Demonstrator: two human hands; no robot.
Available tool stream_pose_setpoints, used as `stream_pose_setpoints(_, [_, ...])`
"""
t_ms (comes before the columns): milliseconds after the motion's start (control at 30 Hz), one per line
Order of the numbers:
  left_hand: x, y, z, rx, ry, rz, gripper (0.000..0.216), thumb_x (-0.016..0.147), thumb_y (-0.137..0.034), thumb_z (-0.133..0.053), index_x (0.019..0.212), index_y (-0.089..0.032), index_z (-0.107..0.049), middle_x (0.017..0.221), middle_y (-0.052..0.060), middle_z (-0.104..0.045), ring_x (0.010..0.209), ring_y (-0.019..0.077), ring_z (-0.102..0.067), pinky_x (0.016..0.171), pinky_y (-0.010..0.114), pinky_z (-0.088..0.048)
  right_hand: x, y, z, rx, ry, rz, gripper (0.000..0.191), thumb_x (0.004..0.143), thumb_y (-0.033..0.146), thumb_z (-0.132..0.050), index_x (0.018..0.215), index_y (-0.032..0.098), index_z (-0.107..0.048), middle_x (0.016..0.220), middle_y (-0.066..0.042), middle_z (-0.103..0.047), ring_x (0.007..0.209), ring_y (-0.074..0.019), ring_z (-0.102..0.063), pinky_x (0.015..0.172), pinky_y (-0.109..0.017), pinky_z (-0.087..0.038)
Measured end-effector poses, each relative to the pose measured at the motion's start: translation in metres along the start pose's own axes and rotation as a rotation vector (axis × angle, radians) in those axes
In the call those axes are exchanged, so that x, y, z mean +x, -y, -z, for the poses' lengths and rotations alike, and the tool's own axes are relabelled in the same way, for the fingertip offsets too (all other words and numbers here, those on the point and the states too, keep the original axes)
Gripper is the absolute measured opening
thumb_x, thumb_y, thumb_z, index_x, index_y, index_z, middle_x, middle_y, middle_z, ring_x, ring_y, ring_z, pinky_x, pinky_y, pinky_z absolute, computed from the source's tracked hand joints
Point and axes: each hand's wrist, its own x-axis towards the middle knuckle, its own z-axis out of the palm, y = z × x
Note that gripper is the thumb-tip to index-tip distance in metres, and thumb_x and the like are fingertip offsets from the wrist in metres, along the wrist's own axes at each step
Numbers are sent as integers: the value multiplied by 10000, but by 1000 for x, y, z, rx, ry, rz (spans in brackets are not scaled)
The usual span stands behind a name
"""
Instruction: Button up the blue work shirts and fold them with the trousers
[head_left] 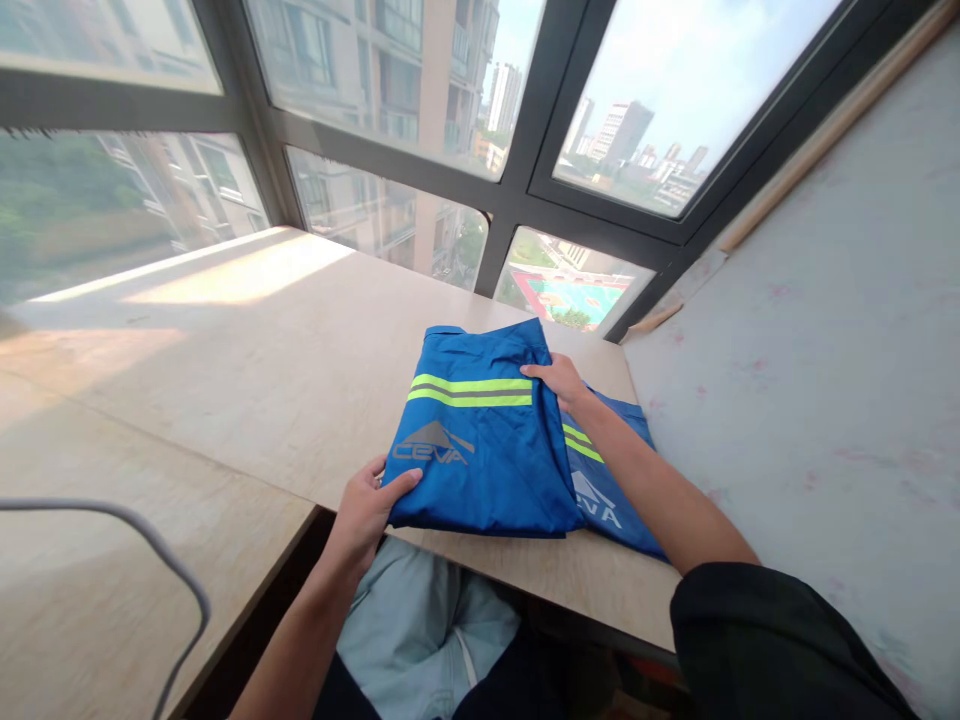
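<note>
A folded blue work garment (480,470) with a yellow-green and grey reflective stripe and a grey CEVA logo is held between my two hands, over the front of the table. My left hand (375,500) grips its near left corner, thumb on top and fingers underneath. At the upper right edge, my right hand (553,378) pinches the cloth with the thumb on top; its other fingers are mostly hidden. Partly covered by the held garment and my right forearm, a second folded blue garment (630,530) with the same kind of stripe and logo lies on the table to the right.
The pale wooden table (247,400) runs up to dark-framed windows (517,220). A patterned wall (795,370) bounds the right side. A grey cable (150,535) curves over the left front. The table's front edge steps near my left forearm.
</note>
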Motion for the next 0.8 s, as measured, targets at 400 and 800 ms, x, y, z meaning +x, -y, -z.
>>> stream_pose_setpoints(400, [42,56,-180,133,321,-114,418,617,-281,-812,983,-112,-705,940,118,-754,844,236,-695,758,329,-544,7,8,219,-202,-489,-96,262,552,8,-760,776,114,-676,656,-26,-709,651,-198,-682,701,-359,-593])
stream_pose_setpoints(800, [61,112,-183,323,292,-12,372,677,-344,-788,963,-129,-687,979,128,-745,911,258,-704,835,372,-554,31,-85,239,-557,-558,-180,144,698,112,-717,840,116,-689,809,-49,-725,769,-200,-685,746,-330,-546])
